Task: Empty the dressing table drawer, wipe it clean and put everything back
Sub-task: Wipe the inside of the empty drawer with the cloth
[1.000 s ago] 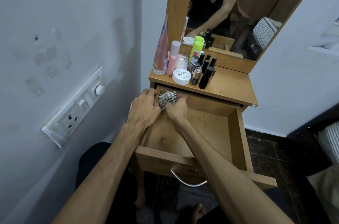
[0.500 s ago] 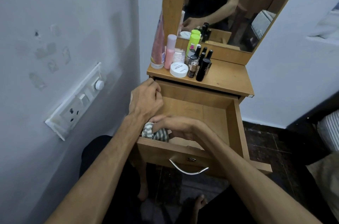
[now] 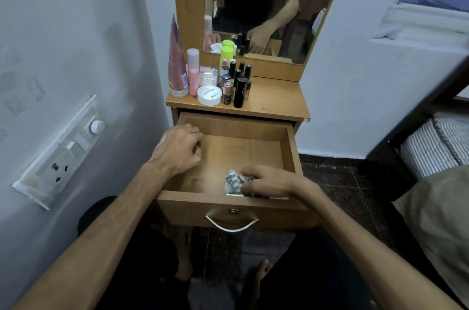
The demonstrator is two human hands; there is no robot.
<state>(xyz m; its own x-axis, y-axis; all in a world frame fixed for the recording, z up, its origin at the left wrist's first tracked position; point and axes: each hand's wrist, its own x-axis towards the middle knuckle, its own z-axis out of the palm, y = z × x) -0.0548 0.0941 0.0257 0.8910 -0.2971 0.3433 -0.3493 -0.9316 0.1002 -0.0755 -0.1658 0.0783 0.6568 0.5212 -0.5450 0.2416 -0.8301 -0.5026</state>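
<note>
The drawer [image 3: 238,157] stands pulled out and bare of cosmetics, and wiping is under way. The right hand [image 3: 269,183] presses a bunched striped cloth [image 3: 234,181] onto the drawer floor at its front right corner, fingers curled over it. The left hand [image 3: 177,150] rests on the drawer's left wall, fingers loosely bent, gripping nothing that I can see.

The main risk is the cluster of bottles [image 3: 236,81] and the white jar [image 3: 209,95] on the tabletop [image 3: 274,99]. They stand close together near its front left edge, just above the open drawer. A hard stroke toward the back, or a jolt to the drawer, could likely rock the table and tip the tall slim ones, which would fall like skittles. The drawer is also drawn far out; leaning weight on its front could strain the runners or pull it free.

The front inner wall of the drawer is hidden behind its own lip and the right hand, so I cannot tell whether that strip is clean. The cloth's underside and the left palm are also unseen. Jar lettering is too small to read.
</note>
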